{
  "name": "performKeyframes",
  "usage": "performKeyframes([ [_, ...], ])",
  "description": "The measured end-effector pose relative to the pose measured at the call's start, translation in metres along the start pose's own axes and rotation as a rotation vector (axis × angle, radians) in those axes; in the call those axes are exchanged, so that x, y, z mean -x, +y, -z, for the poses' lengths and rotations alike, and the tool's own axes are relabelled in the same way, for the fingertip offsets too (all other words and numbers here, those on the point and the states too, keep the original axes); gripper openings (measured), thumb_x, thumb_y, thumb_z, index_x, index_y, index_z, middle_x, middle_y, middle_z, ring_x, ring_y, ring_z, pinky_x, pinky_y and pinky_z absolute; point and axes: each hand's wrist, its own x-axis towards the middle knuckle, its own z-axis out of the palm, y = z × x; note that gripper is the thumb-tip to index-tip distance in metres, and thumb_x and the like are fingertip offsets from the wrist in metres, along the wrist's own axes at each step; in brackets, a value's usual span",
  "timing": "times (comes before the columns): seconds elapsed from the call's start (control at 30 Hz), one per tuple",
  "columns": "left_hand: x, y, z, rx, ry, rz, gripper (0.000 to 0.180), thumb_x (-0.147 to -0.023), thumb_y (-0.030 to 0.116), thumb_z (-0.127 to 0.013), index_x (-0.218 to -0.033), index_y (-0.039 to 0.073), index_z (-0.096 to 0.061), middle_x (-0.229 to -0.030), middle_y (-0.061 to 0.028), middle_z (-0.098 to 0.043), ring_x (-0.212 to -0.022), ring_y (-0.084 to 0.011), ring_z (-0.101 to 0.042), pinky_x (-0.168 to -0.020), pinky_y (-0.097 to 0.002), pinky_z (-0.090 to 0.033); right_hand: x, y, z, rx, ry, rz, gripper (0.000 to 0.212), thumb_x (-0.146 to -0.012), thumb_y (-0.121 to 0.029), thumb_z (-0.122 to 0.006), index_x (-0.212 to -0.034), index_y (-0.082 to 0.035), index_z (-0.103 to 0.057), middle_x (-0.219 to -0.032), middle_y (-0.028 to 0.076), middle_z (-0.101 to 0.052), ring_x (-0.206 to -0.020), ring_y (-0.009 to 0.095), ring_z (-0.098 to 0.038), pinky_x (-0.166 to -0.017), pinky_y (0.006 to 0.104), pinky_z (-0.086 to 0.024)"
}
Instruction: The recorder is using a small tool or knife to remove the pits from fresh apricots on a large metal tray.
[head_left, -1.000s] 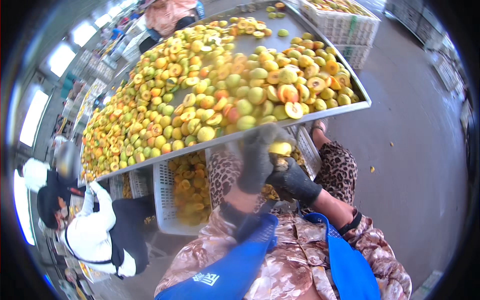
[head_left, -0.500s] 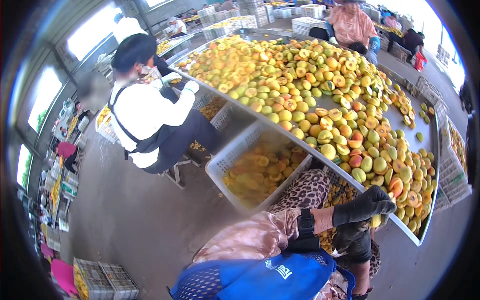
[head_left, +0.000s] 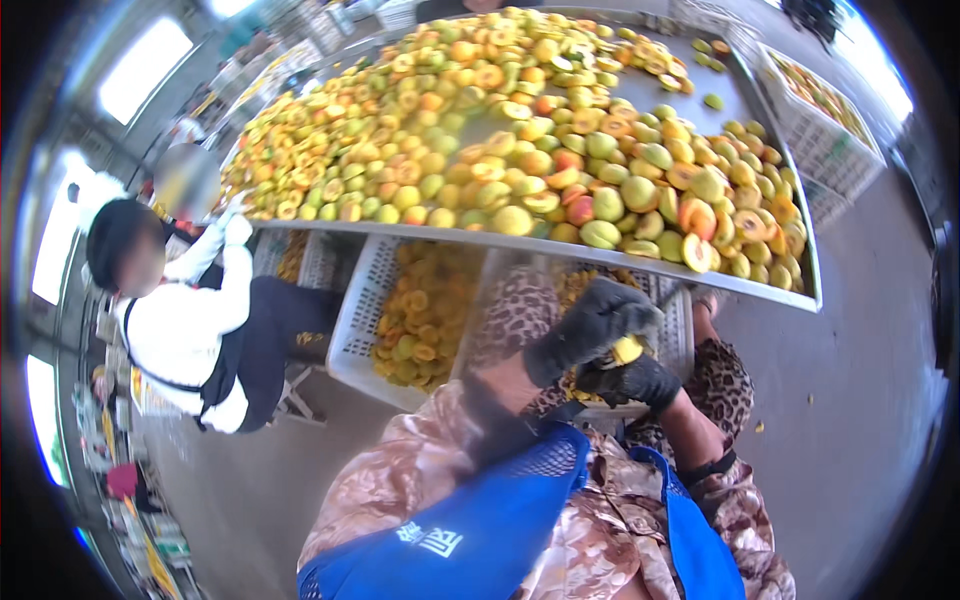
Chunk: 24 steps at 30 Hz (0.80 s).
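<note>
While both gloved hands worked a yellow fruit piece (head_left: 627, 351) over the crates, a slip looked the likeliest mishap.
The heaped steel table (head_left: 770, 290) could shed fruit off its edge; the white crate (head_left: 365, 330) below held halved fruit; left hand (head_left: 590, 325) and right hand (head_left: 640, 380) closed around the piece.

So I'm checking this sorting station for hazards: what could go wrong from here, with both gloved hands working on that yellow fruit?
The left hand and right hand close tightly around the yellow fruit; if a blade is in there, which I cannot tell, a slip could reach a glove. Fruit is heaped right at the edge of the metal table, so pieces might roll off, possibly missing the white crate below. Bits already lie on the floor, a likely slipping spot.
</note>
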Motion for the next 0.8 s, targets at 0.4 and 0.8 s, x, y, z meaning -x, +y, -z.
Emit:
performKeyframes([
  [0.4, 0.015, -0.019, 0.193, -1.263, 0.642, 0.01, 0.026, -0.091, 0.022, -0.065, -0.103, 0.0, -0.07, -0.097, -0.014, -0.071, -0.091, -0.0278, -0.068, -0.083, -0.0344, -0.053, 0.003, 0.049, -0.019, -0.325, 0.596, -0.277, 0.016, -0.077, -0.015, -0.071, -0.069, -0.004, -0.062, -0.053, -0.003, -0.05, -0.044, 0.008, -0.049, -0.041, 0.028, -0.041],
  [0.8, -0.108, -0.049, 0.237, -1.223, 0.13, -0.041, 0.029, -0.087, 0.028, -0.063, -0.105, 0.005, -0.069, -0.101, -0.0154, -0.07, -0.096, -0.0326, -0.064, -0.083, -0.0408, -0.049, 0.038, 0.042, -0.032, -0.218, 0.822, -0.074, 0.015, -0.079, -0.012, -0.071, -0.072, -0.003, -0.062, -0.063, -0.002, -0.056, -0.053, 0.006, -0.049, -0.048, 0.0266, -0.041],
])
